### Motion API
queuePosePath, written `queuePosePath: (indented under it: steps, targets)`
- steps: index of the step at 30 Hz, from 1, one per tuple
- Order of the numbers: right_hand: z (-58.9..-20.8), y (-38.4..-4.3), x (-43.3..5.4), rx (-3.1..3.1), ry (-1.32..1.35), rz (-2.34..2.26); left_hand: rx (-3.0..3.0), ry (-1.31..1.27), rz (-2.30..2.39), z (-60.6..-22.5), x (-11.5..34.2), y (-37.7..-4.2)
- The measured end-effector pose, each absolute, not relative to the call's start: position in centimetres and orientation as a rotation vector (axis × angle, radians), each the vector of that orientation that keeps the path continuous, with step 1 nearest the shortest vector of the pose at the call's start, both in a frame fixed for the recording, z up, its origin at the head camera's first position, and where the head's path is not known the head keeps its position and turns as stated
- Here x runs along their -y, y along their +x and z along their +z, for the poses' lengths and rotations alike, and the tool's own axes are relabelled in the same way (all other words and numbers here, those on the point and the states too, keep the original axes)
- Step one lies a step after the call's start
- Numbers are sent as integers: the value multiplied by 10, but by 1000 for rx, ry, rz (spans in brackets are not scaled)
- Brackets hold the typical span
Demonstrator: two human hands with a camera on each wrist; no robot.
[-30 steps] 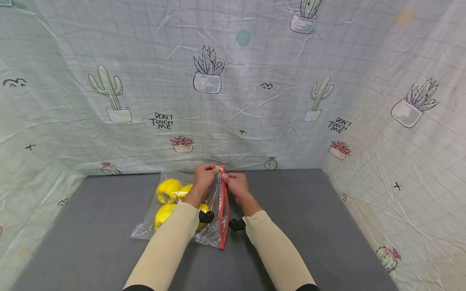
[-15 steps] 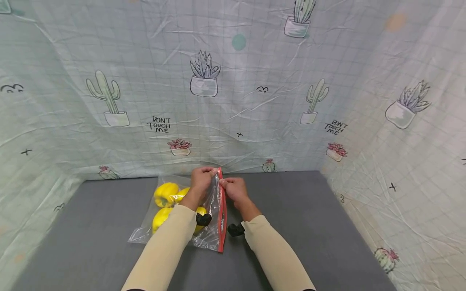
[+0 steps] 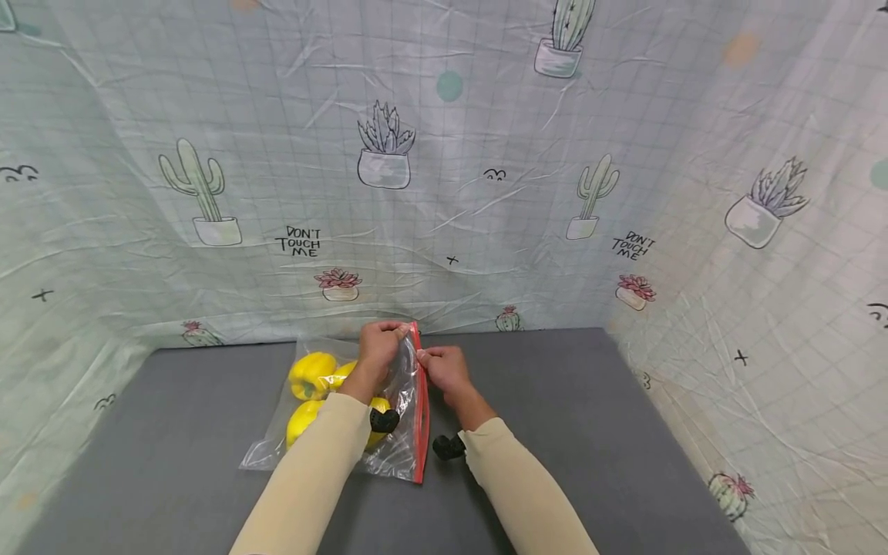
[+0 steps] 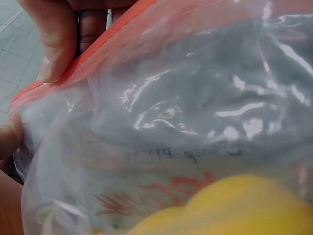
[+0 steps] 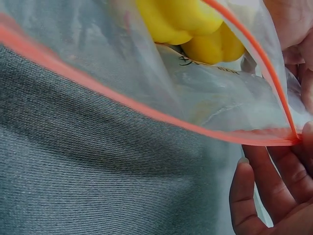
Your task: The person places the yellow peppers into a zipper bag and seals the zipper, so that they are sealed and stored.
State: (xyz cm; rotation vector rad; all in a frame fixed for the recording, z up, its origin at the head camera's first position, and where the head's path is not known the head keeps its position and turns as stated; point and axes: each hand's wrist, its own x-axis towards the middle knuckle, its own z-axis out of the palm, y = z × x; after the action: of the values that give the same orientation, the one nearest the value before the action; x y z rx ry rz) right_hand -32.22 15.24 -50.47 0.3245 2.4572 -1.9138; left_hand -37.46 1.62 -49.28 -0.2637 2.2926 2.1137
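Note:
A clear zip-top bag (image 3: pixel 395 459) with a red zip strip (image 3: pixel 421 432) lies on the grey table, its mouth facing right. Several yellow bell peppers (image 3: pixel 314 375) are inside, partly hidden by the left arm. My left hand (image 3: pixel 378 348) holds the far corner of the bag beside the strip. Just nearer along that strip, my right hand (image 3: pixel 448 371) pinches the red edge between thumb and fingers. In the right wrist view, the two red edges (image 5: pixel 264 63) come together at the right fingers (image 5: pixel 293 176) and stand apart farther along. Printed lettering (image 4: pixel 151 196) shows through the plastic.
The grey table (image 3: pixel 569 432) ends at a hanging cloth (image 3: pixel 451 193) printed with cacti, which rises behind and at both sides. Black wrist cameras (image 3: pixel 449 447) sit close to the bag's mouth.
The right hand has slid a little toward the near side along the red strip, away from the left hand. The gap in the strip looks narrower. The head view has shifted slightly.

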Motion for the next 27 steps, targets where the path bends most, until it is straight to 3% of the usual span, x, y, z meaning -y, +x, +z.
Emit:
queuePosePath:
  steps: [27]
  targets:
    - [-509, -315, -159, -2471, 234, -1850, -2325, -273, 2088, -491, -13, -378]
